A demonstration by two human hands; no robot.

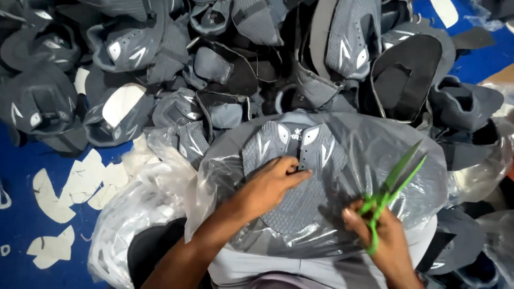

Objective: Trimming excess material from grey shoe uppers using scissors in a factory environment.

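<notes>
Left hand [270, 182]: fingers together, pressed flat on the flat grey mesh shoe upper with white markings [292, 160], near its centre notch. The upper lies on a clear plastic sheet [369, 144] spread over the person's lap. Right hand [383, 233]: fingers clamped round the handles of the green-handled scissors [393, 184], blades parted, pointing up and right, just beside the upper. Heap of grey shoe uppers [214, 59] behind. White cut-out scraps [75, 187] on blue floor [21, 225], left.
</notes>
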